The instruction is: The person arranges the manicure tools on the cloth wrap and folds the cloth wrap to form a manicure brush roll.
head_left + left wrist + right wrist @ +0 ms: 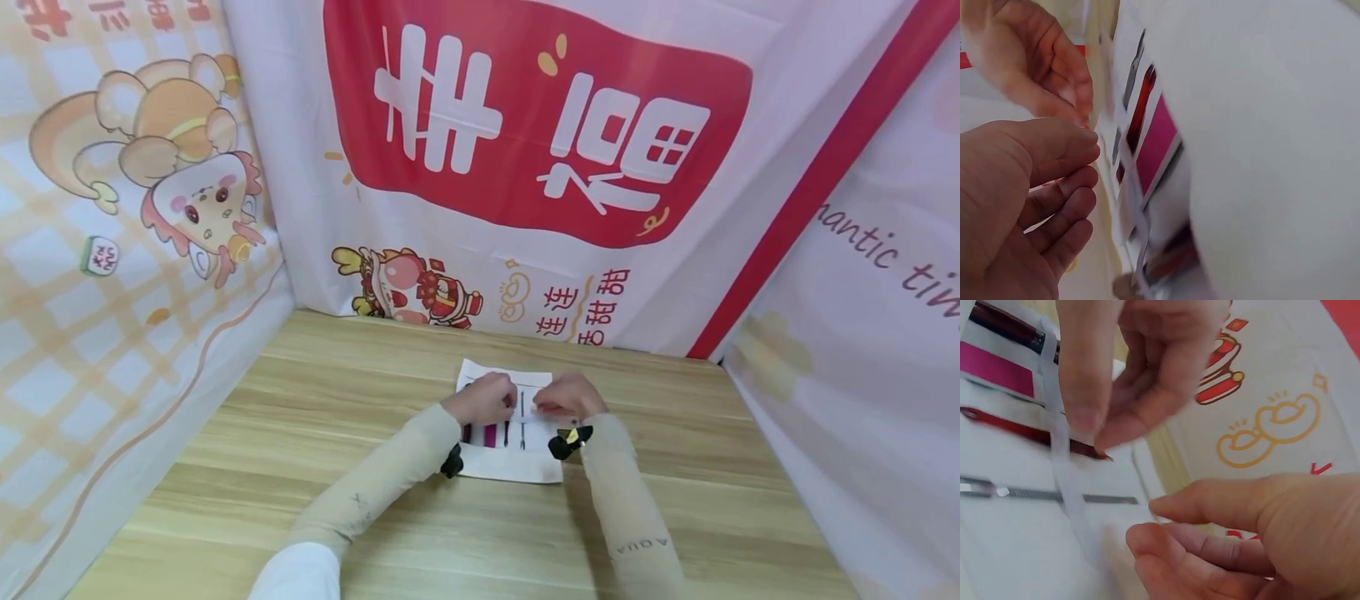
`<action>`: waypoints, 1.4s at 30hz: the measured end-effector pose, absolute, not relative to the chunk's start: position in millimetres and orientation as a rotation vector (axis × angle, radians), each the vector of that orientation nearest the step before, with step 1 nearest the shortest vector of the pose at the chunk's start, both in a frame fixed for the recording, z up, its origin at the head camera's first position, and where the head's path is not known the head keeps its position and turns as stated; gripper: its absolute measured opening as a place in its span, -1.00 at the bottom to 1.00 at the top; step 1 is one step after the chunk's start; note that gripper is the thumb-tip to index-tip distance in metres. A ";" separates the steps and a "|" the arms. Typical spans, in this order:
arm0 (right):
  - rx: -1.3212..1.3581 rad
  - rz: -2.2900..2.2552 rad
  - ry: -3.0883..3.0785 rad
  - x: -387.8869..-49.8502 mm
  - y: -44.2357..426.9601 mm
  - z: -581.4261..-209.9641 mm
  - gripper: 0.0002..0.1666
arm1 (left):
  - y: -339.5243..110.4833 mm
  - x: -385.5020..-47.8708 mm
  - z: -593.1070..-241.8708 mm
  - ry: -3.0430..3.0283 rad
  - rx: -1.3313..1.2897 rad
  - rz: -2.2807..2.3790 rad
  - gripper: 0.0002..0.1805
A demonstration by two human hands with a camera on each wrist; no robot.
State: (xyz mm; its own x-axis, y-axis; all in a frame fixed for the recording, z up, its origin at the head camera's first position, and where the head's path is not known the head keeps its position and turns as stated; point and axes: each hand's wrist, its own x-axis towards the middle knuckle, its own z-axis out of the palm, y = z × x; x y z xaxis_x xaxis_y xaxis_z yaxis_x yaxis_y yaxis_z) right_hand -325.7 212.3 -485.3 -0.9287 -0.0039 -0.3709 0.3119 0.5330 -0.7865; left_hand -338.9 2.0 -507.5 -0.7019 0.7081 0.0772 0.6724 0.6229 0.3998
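Observation:
A white cloth tool roll (510,467) lies unfolded on the table, its slim tools tucked under a pale elastic band (1060,440). My left hand (483,400) is over the roll, thumb and forefinger close together by the end of a slender dark red tool (1016,428); whether they pinch it is unclear. Beside the end of a thin grey metal tool (1110,500) is my right hand (573,396), fingers loosely bent, nothing visible between thumb and forefinger. A magenta flat piece (994,369) and a dark maroon tool (1007,328) lie farther along the row.
The wood-grain table (360,367) extends around the roll. Behind it hangs a white cloth with a red printed panel (525,167). Printed cloths also stand at the left (112,350) and right (862,333) sides.

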 end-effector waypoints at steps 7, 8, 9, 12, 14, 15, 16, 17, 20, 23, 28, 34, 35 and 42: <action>-0.153 -1.036 2.583 -308.2 238.3 -454.8 -0.78 | -35.2 -345.7 -502.3 2.795 1.125 0.540 -0.77; -0.225 -0.955 2.625 -303.3 241.1 -451.3 -0.77 | -41.2 -345.5 -501.0 2.797 1.111 0.530 -0.75; -0.283 -0.879 2.664 -297.7 243.4 -448.7 -0.78 | -46.8 -345.1 -499.6 2.796 1.100 0.522 -0.73; -0.416 -0.715 2.712 -275.8 248.2 -444.0 -0.76 | -62.2 -344.9 -497.2 2.797 1.089 0.494 -0.63; -0.437 -0.637 2.706 -257.8 250.0 -444.9 -0.68 | -71.7 -343.6 -496.0 2.793 1.102 0.464 -0.51; -0.470 -0.604 2.692 -249.0 250.1 -446.2 -0.64 | -76.1 -343.2 -495.9 2.790 1.106 0.442 -0.44; -0.506 -0.575 2.676 -240.1 250.2 -447.7 -0.58 | -80.3 -342.9 -496.2 2.789 1.106 0.414 -0.36; -0.529 -0.543 2.664 -231.5 249.9 -449.7 -0.51 | -84.1 -342.2 -496.4 2.782 1.106 0.395 -0.29; -0.657 -0.407 2.688 -208.0 247.7 -457.4 -0.29 | -93.2 -341.8 -499.3 2.762 1.094 0.341 -0.11; -0.724 -0.302 2.728 -188.0 245.2 -465.8 -0.13 | -97.2 -344.0 -504.2 2.753 1.084 0.310 -0.02; -0.746 -0.289 2.728 -164.3 239.5 -478.1 -0.01 | -97.7 -347.6 -508.9 2.748 1.042 0.303 0.01; -0.748 -0.323 2.738 -148.7 231.8 -487.1 0.00 | -96.8 -351.7 -513.9 2.735 0.996 0.299 0.00; -0.746 -0.325 2.740 -147.3 230.6 -487.9 0.00 | -96.9 -352.7 -515.4 2.732 0.990 0.296 0.00; -0.666 -0.354 2.722 -142.9 224.9 -497.9 0.00 | -97.8 -355.4 -521.0 2.720 0.956 0.287 0.02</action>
